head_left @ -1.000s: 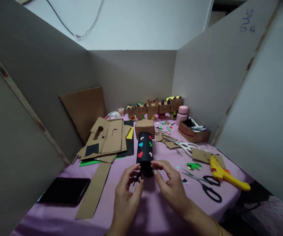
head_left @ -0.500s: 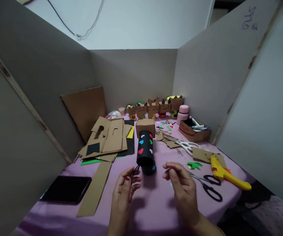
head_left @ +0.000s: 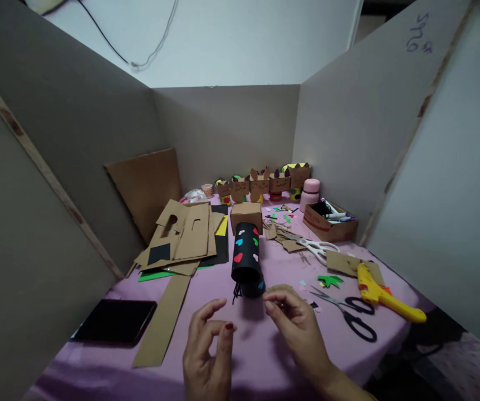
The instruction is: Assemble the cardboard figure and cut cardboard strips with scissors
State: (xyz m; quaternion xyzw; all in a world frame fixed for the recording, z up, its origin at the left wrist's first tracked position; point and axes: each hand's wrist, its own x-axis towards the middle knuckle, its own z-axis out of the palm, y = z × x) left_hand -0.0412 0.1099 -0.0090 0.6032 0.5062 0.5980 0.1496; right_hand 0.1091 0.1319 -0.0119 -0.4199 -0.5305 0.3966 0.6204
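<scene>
A black paper tube (head_left: 246,250) with coloured heart cut-outs leans on a small cardboard box (head_left: 246,214), its open end facing me. Thin black strips (head_left: 237,291) hang or lie by the tube's lower left edge. Below them my left hand (head_left: 209,351) has its thumb and fingers apart, holding nothing. Thumb and fingertips of my right hand (head_left: 298,334) come together just right of the tube's lower end; anything pinched there is too small to make out. Black-handled scissors (head_left: 348,314) lie to the right of that hand.
On the left are a dark tablet or phone (head_left: 114,322), a cardboard strip (head_left: 162,323) and stacked cardboard (head_left: 190,231). At right lie a yellow glue gun (head_left: 384,295), white scissors (head_left: 317,246) and a pen box (head_left: 329,225). Cardboard animal figures (head_left: 260,184) stand behind.
My left hand has let go of the black strips and drawn back toward me, its fingers spreading. My right hand has moved left, closer to the tube's lower end.
</scene>
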